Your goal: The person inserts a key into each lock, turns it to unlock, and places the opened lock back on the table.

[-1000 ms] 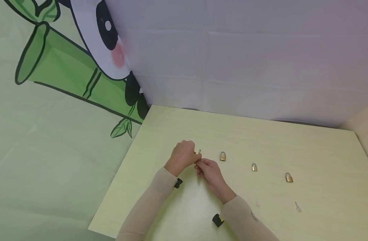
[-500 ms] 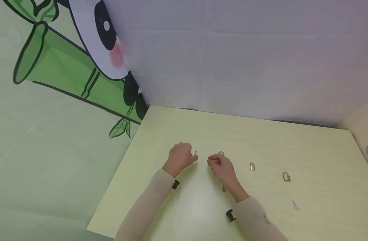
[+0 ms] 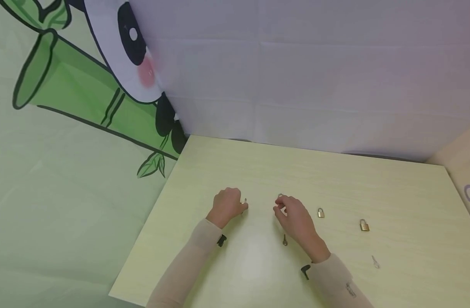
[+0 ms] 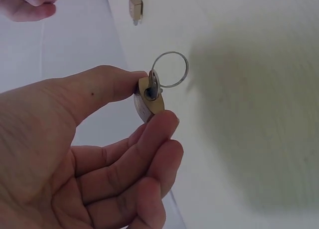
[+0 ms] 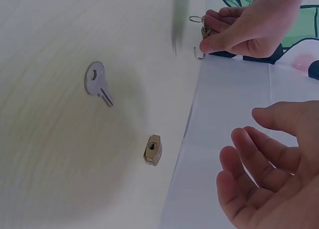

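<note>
My left hand (image 3: pixel 227 207) pinches a small brass padlock (image 4: pixel 149 100) between thumb and fingers. A key (image 4: pixel 154 85) sits in its keyhole, with a thin wire ring (image 4: pixel 172 69) through the key. In the right wrist view its hook-shaped shackle (image 5: pixel 199 54) sticks out below the fingers. To the right, my right hand (image 3: pixel 295 217) hovers over the table with loosely bent fingers and nothing in them. Behind that hand lies another padlock (image 5: pixel 153 150), mostly hidden in the head view. A loose key (image 5: pixel 96 82) lies on the table near it.
Two more brass padlocks, a smaller padlock (image 3: pixel 321 213) and a larger padlock (image 3: pixel 364 225), lie farther right on the pale table (image 3: pixel 219 158). Another key (image 3: pixel 375 262) lies in front of them. A cloth backdrop (image 3: pixel 315 85) stands along the back edge.
Both hands were together at the padlock one second ago. The right hand has since let go and moved right, its fingers loosening. My left hand keeps the padlock, slightly lower.
</note>
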Motion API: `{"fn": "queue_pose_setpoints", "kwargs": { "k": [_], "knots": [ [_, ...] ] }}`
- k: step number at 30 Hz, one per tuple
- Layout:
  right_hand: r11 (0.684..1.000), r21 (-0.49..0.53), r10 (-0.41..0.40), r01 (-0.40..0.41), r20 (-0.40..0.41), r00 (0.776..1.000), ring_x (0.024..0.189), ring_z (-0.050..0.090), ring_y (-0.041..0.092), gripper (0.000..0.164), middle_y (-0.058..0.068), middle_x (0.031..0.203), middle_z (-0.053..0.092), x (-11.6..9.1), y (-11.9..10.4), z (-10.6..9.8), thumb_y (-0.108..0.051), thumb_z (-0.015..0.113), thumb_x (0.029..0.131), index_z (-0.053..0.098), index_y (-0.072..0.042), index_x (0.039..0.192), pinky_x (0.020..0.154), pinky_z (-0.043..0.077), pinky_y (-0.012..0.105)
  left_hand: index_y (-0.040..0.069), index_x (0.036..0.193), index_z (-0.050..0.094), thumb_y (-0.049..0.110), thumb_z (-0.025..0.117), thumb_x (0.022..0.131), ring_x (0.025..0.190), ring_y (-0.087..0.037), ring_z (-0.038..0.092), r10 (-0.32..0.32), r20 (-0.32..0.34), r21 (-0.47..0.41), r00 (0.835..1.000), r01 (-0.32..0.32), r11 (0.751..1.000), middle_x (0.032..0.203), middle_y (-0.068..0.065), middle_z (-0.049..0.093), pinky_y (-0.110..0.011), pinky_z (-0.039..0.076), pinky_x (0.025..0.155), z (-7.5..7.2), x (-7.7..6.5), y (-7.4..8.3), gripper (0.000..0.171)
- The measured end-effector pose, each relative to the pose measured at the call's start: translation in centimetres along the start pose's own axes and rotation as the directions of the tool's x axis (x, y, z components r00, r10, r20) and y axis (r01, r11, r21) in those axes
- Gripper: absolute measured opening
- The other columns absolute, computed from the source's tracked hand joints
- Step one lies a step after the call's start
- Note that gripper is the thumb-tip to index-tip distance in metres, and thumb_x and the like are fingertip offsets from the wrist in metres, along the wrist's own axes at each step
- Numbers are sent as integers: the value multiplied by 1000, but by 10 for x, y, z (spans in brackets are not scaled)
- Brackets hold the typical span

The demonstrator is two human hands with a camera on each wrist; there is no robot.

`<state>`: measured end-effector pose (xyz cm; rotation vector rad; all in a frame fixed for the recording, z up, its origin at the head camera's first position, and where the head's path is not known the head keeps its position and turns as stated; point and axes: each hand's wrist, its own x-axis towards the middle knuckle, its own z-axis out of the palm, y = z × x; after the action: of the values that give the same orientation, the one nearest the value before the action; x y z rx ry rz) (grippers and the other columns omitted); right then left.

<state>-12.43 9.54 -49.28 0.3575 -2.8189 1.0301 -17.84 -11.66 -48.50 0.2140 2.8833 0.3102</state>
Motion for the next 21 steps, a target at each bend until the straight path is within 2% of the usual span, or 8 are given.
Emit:
{"fn": "queue_pose_setpoints", "kwargs": {
  "k": [9, 17, 21],
  "knots": [
    [991, -129, -41, 34, -55, 998, 79, 56, 19, 15, 2, 88, 61, -6, 2, -9, -16, 65, 84, 63, -9, 98, 64, 45, 32, 15, 54, 39, 33, 63, 79, 43, -10, 29, -37, 62, -12, 997, 38, 999, 50, 4, 29, -26, 27, 40, 16, 6, -6, 39],
    [968, -222, -151, 119, -133, 980, 71, 54, 20, 19, 4, 87, 62, -10, 3, -15, -15, 68, 81, 63, -7, 97, 58, 44, 32, 13, 56, 42, 36, 61, 81, 46, -12, 31, -52, 32, -2, 998, 52, 999, 52, 2, 32, -27, 27, 41, 27, 9, -12, 39],
    [957, -257, -181, 138, -153, 972, 69, 54, 21, 21, 5, 86, 62, -11, 4, -20, -15, 70, 79, 63, -6, 97, 57, 44, 32, 13, 57, 43, 37, 61, 81, 46, -12, 32, -49, 16, 11, 999, 49, 999, 53, 1, 34, -28, 27, 41, 28, 10, -14, 39]
  ]
}}
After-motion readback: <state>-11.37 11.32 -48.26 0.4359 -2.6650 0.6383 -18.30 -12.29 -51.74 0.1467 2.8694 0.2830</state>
